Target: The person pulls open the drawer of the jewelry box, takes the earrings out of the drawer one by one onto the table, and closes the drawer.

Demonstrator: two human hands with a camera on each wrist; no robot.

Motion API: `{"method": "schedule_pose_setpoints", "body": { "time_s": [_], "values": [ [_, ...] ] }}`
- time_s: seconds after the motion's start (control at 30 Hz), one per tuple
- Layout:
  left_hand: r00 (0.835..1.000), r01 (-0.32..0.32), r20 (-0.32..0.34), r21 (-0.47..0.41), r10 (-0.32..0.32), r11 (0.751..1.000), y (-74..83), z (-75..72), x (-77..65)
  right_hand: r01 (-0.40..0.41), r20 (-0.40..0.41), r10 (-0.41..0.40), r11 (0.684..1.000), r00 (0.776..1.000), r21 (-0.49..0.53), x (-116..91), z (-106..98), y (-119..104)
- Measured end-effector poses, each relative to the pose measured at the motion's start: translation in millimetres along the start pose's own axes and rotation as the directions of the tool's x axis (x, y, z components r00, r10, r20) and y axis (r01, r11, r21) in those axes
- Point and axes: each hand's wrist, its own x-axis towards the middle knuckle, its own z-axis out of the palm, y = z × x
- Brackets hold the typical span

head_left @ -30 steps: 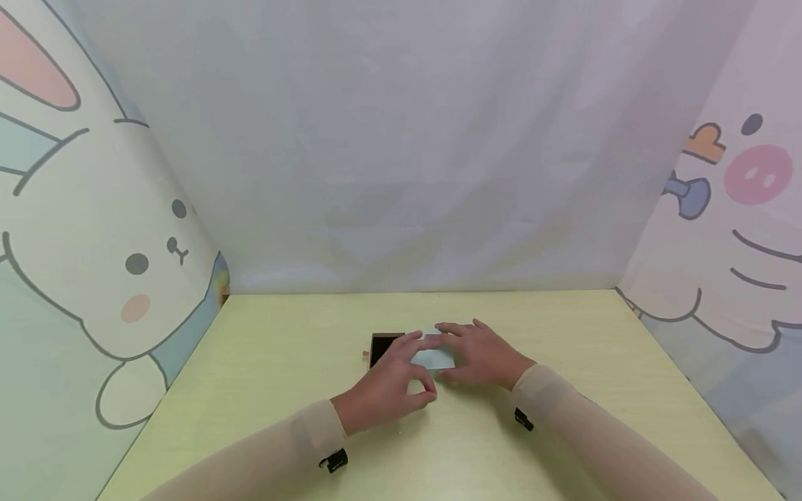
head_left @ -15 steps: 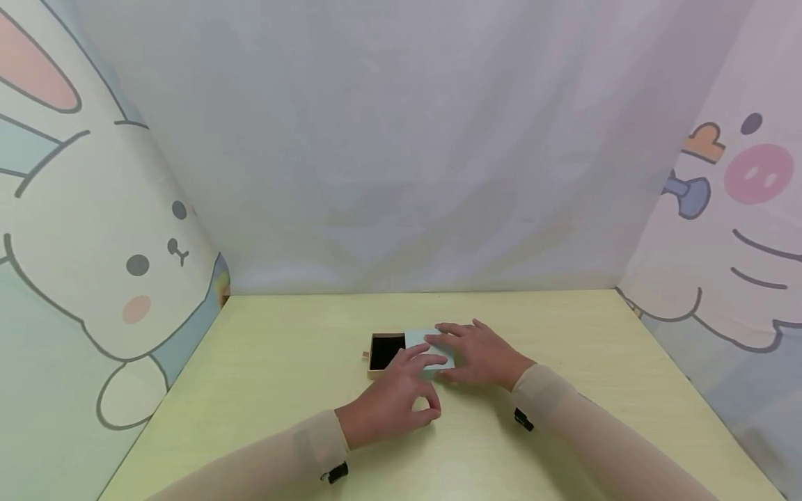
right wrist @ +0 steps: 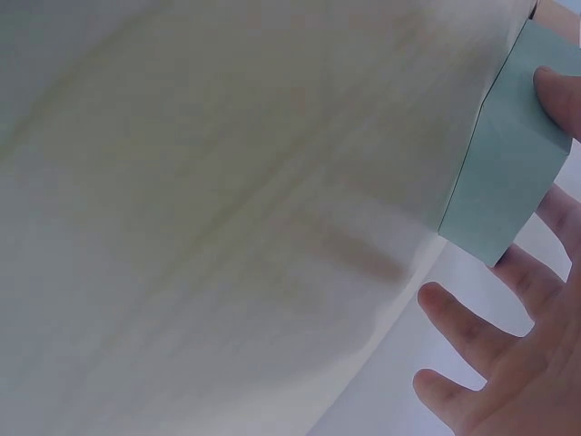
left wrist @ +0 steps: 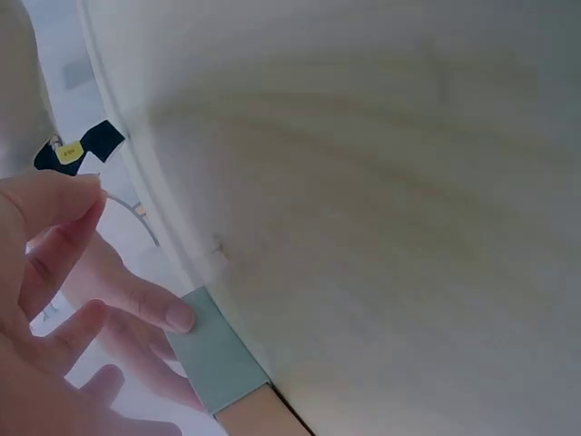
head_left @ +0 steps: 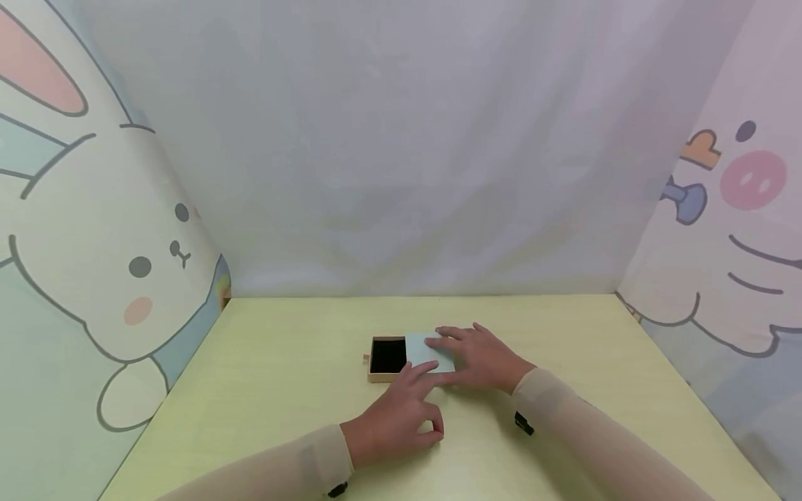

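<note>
I see box (head_left: 383, 378) long axis parallel to far edge of surface (head_left: 282, 355), right hand (head_left: 482, 358) clamped on sleeve (head_left: 418, 349), left hand (head_left: 397, 423) nearside, thumb-index tips together, anything between unclear.

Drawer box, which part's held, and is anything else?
Right hand grips the pale blue sleeve, thumb on its near side. Whether the left hand pinches anything can't be told.

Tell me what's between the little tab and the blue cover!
In the head view, the open tan drawer, black inside, lies between the little tab and the blue cover.
</note>
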Motion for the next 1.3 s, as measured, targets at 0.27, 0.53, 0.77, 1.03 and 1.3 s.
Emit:
{"method": "schedule_pose_setpoints", "body": {
  "time_s": [0.27, 0.53, 0.77, 1.03, 1.3],
  "values": [
    [0.998, -0.059, -0.007, 0.053, 0.06, 0.997, 5.0, 6.5, -4.6, 0.023, -0.01, -0.023, 1.0, 1.0, -0.02, -2.2, 0.1, -0.3],
    [0.996, -0.091, -0.017, 0.098, 0.093, 0.991, 5.2, 10.7, -5.2, 0.01, -0.007, -0.01, 1.0, 1.0, -0.019, -0.8, 1.7, 0.2],
    [0.996, -0.089, 0.002, 0.122, 0.089, 0.989, 6.3, 9.5, -4.6, 0.001, -0.006, -0.001, 1.0, 1.0, -0.025, -1.1, 2.7, 1.3],
    [0.995, -0.095, 0.016, 0.128, 0.094, 0.987, 7.1, 8.9, -6.2, 0.009, 0.0, -0.009, 1.0, 1.0, -0.029, -1.2, 0.2, -0.6],
    [0.995, -0.095, 0.026, 0.129, 0.092, 0.987, 7.2, 8.0, -6.4, 0.008, -0.006, -0.009, 0.999, 1.0, -0.038, -2.0, -0.8, -1.5]
  ]
}}
